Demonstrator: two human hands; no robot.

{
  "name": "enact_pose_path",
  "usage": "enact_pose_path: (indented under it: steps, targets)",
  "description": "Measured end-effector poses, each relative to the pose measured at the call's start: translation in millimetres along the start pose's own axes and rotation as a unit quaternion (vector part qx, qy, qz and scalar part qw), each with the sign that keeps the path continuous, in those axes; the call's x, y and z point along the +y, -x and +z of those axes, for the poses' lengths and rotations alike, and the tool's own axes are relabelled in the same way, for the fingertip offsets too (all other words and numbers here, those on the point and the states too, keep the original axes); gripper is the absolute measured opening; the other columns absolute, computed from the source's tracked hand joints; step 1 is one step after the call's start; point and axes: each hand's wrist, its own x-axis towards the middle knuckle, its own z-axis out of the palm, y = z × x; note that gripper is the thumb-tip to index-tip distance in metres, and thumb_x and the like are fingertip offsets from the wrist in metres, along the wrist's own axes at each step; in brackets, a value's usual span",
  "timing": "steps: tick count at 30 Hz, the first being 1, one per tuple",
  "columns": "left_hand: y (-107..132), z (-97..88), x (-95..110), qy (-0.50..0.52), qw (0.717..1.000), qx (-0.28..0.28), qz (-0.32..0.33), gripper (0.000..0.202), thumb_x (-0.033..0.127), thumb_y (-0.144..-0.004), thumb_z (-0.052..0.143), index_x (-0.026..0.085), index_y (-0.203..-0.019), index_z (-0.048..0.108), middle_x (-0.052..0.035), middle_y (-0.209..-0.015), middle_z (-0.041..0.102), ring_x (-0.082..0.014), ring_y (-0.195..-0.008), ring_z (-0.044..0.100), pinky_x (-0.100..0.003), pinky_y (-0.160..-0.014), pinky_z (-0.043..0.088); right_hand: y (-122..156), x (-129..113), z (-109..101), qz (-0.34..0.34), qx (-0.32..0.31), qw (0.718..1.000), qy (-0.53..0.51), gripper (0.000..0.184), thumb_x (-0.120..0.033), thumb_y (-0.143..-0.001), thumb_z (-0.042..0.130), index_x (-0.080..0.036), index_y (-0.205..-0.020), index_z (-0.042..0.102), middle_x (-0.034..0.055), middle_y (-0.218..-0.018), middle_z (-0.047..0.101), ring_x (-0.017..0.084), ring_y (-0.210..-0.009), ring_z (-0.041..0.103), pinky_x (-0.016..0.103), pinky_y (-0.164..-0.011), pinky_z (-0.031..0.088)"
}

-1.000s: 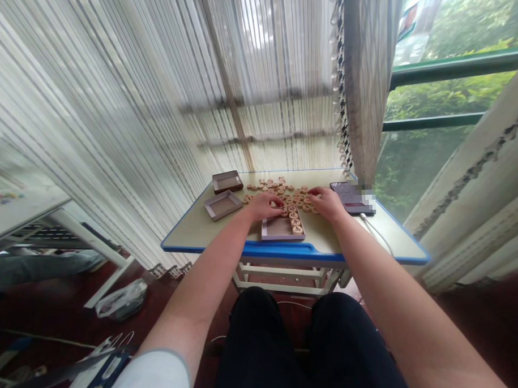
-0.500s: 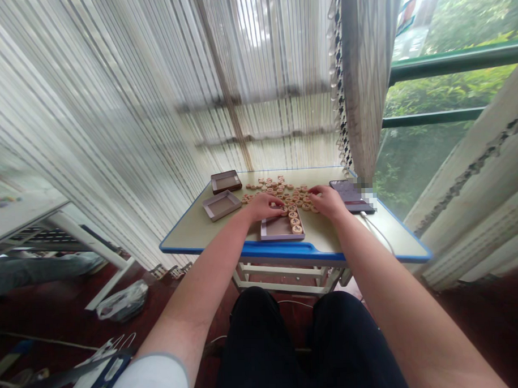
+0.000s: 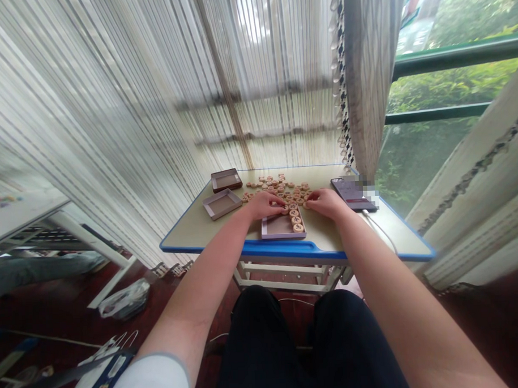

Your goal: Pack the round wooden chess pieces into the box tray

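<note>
Round wooden Chinese chess pieces (image 3: 280,187) with printed characters lie scattered over the tabletop. Close to the front edge sits a shallow open box (image 3: 283,235) with a column of pieces (image 3: 297,228) along its right side. My left hand (image 3: 263,205) reaches over the box's far left part, thumb and fingers closed on a chess piece (image 3: 285,209) beside the top of that column. Just right of the box, my right hand (image 3: 326,203) is lowered to the table, its fingertips pinching another chess piece (image 3: 306,205). The fingers partly cover both pieces.
Two more shallow boxes, a pale one (image 3: 222,204) and a dark one (image 3: 227,180), stand at the table's left. A phone (image 3: 351,195) with a white cable (image 3: 381,230) lies on the right. The table (image 3: 188,233) has a blue edge; string curtains hang behind it.
My right hand has shifted slightly left and toward the box, and a piece now shows at its fingertips. My left hand stays nearly still at the same piece.
</note>
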Motion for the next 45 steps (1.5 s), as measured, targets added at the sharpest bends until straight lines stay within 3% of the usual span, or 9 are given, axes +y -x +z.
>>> enact_pose_path:
  steps: [33,39,45]
  targets:
    - [0.2,-1.2,3.2,0.007,1.0,-0.001,-0.011,0.039,0.048,-0.064,0.067,0.023,-0.094,0.071,-0.0036,-0.094,0.065,-0.0167,-0.083,0.059,-0.026,-0.076,0.046,1.7,-2.9,-1.1,0.019,-0.007,1.0,-0.002,0.023,-0.039,-0.064,0.065,-0.02,-0.076,0.069,0.0032,-0.076,0.069,0.017,-0.068,0.059,0.024,-0.058,0.04]
    - [-1.0,-0.3,3.3,-0.002,0.998,0.053,-0.026,0.033,0.044,-0.065,0.067,0.021,-0.088,0.072,-0.0032,-0.092,0.064,-0.0153,-0.078,0.057,-0.025,-0.069,0.045,1.8,-4.0,-1.7,0.016,0.019,1.0,0.019,0.028,-0.044,-0.064,0.063,-0.019,-0.078,0.068,0.0052,-0.076,0.068,0.019,-0.069,0.059,0.026,-0.058,0.04]
    - [-2.0,3.3,-0.7,-0.009,0.996,0.088,-0.03,0.028,0.04,-0.068,0.064,0.019,-0.085,0.071,-0.0025,-0.088,0.065,-0.0124,-0.07,0.054,-0.025,-0.064,0.044,4.0,-8.3,-2.6,0.022,0.036,0.998,-0.046,0.027,-0.039,-0.065,0.064,-0.017,-0.081,0.065,0.0039,-0.076,0.067,0.016,-0.068,0.059,0.024,-0.059,0.041]
